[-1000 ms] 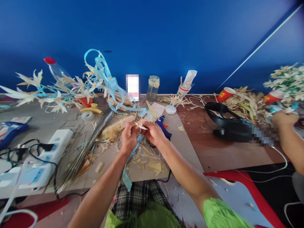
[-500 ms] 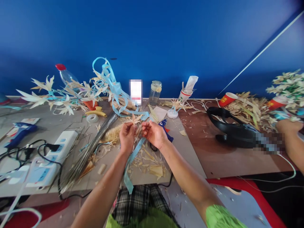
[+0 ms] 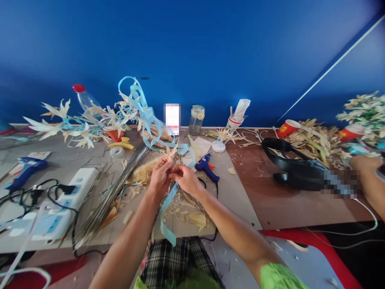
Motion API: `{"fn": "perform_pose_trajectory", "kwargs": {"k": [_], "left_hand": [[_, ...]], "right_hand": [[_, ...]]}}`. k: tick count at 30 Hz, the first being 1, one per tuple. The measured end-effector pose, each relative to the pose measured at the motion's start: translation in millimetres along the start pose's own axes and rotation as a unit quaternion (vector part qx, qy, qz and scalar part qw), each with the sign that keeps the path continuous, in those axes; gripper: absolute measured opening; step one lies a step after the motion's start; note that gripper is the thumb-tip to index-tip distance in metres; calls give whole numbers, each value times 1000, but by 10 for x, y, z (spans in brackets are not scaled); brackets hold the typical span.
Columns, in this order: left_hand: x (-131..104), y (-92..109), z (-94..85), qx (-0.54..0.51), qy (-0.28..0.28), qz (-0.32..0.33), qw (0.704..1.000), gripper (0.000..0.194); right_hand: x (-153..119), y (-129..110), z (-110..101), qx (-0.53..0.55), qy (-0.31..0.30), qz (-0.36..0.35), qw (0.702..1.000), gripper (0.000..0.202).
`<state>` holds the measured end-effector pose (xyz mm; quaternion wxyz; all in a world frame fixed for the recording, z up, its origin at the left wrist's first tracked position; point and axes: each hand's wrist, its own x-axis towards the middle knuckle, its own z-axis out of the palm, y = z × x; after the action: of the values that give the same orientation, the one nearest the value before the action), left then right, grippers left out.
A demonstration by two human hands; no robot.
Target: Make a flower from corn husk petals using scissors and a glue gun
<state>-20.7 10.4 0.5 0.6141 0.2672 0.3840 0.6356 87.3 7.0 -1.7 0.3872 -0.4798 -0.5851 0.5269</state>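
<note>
- The left hand [image 3: 160, 175] pinches a husk flower [image 3: 170, 152] over the table [image 3: 240, 192].
- The right hand [image 3: 185, 180] meets it, fingertips closed, seemingly on the blue ribbon [image 3: 167, 200] hanging below.
- Husk looks light, dry and brittle; best held at its base.
- A glue gun [image 3: 206, 166] lies just beside.

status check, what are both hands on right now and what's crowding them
Left hand pinching a small husk flower. Right hand pinching at its base, light blue ribbon trailing down. Blue glue gun and husk scraps close by.
</note>
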Motion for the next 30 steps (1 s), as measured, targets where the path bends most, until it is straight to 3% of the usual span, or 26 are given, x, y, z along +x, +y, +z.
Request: {"fn": "perform_pose_trajectory", "kwargs": {"k": [9, 12, 15, 19, 25, 30], "left_hand": [[-27, 7, -28, -27, -37, -40, 998, 26], [-25, 21, -65, -33, -67, -66, 995, 21], [-19, 38, -96, -33, -102, -93, 990, 24], [-22, 56, -113, -23, -117, -106, 987, 26], [-35, 66, -134, -32, -130, -79, 988, 21], [-32, 130, -122, -112, -129, -44, 984, 20]], "right_hand": [[-20, -33, -39, -45, -40, 9, 998, 17], [-16, -25, -47, 49, -79, 44, 995, 23], [-10, -43, -93, 164, -129, 105, 972, 26], [-11, -79, -165, 235, -187, 139, 944, 27], [-4, -81, -197, 240, -219, 148, 934, 30], [35, -80, -308, 202, -197, 106, 953, 29]]}}
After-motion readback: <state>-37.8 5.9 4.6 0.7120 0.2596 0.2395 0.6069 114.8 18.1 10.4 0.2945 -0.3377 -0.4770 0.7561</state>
